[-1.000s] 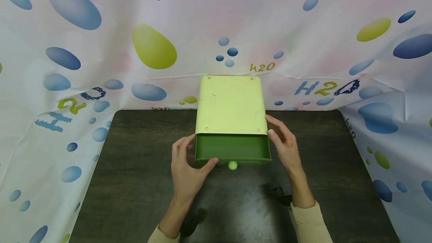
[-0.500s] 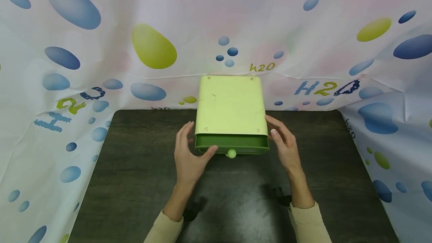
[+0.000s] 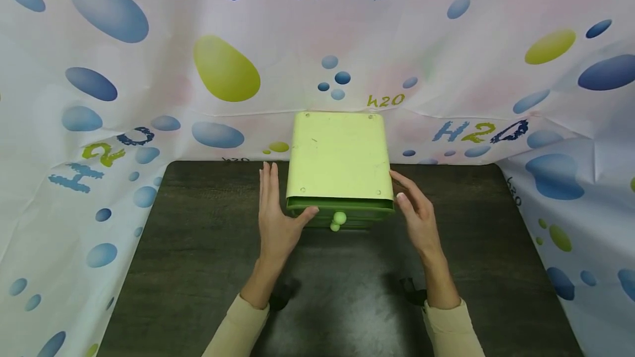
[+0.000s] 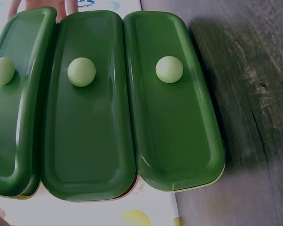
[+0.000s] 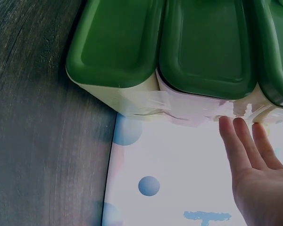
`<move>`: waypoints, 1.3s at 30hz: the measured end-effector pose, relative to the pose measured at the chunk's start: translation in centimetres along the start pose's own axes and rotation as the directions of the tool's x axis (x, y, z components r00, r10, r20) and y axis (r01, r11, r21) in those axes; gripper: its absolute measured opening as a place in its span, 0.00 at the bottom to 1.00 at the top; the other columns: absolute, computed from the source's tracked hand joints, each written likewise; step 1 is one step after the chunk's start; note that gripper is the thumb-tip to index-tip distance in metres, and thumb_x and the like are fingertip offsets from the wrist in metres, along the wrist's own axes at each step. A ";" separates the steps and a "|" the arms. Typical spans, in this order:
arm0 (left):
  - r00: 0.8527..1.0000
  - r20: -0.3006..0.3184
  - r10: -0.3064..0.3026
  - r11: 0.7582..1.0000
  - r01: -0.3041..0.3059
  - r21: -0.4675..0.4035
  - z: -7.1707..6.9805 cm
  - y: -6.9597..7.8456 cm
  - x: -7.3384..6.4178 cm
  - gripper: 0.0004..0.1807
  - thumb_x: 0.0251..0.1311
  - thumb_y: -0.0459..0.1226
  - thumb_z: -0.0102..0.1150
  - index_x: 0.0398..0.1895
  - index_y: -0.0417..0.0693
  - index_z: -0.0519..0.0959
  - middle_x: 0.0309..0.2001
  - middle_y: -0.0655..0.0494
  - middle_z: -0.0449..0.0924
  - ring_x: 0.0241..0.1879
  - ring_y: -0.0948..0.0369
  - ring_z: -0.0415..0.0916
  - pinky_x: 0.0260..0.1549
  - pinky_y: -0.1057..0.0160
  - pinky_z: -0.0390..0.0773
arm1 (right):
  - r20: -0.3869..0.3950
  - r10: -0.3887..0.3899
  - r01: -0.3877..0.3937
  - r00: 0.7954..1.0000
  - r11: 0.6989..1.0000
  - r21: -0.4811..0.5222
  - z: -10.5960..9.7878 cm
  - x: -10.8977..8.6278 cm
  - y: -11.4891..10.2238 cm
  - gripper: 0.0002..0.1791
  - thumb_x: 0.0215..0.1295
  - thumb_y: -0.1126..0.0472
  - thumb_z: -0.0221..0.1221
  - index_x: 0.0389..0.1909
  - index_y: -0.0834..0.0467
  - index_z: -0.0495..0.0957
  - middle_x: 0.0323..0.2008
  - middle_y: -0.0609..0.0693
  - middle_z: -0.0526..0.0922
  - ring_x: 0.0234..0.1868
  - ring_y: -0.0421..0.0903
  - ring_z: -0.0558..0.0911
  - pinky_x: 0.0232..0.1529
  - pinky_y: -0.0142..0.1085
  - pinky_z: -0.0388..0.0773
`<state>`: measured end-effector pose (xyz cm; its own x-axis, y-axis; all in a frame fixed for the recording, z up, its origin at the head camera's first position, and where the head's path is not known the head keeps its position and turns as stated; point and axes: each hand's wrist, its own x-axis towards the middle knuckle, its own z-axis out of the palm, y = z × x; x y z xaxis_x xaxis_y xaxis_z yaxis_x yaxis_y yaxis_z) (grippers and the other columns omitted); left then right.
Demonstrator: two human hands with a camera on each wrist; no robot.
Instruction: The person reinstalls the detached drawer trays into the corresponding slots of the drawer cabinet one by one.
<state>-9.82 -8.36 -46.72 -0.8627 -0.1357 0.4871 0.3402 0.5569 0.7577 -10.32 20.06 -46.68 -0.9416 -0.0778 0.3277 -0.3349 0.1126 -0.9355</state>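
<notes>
A small desktop drawer unit [image 3: 339, 153] with a pale yellow-green top stands at the back middle of the table. Its top drawer [image 3: 364, 215] sticks out slightly past the casing, and a round light green knob [image 3: 339, 218] is on its front. The left wrist view shows three dark green drawer fronts, each with a knob [image 4: 81, 72]. My left hand [image 3: 276, 230] has its thumb against the top drawer's front, its fingers straight along the unit's left side. On the right side, my right hand [image 3: 421, 222] rests its extended fingertips against the casing.
The dark wood-look table [image 3: 198, 269] extends around the unit. A white sheet [image 3: 163, 70] printed with blue and green blobs hangs behind and at both sides. Clear tape [image 5: 151, 100] shows on the unit's side in the right wrist view.
The top drawer has slid inward from well pulled out to nearly flush. My left hand has moved forward with it, fingers straightening. The right hand has stayed at the side.
</notes>
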 end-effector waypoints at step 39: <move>0.996 0.092 -0.021 0.997 0.014 0.073 -3.9 -3.8 1.3 0.62 0.50 0.80 0.43 0.81 0.54 0.48 0.80 0.54 0.39 0.78 0.49 0.39 0.63 0.29 0.52 | 0.069 -0.085 0.091 0.994 0.992 -0.087 -0.3 -0.3 -2.7 0.30 0.68 0.79 0.53 0.71 0.71 0.62 0.67 0.68 0.66 0.67 0.54 0.70 0.61 0.35 0.72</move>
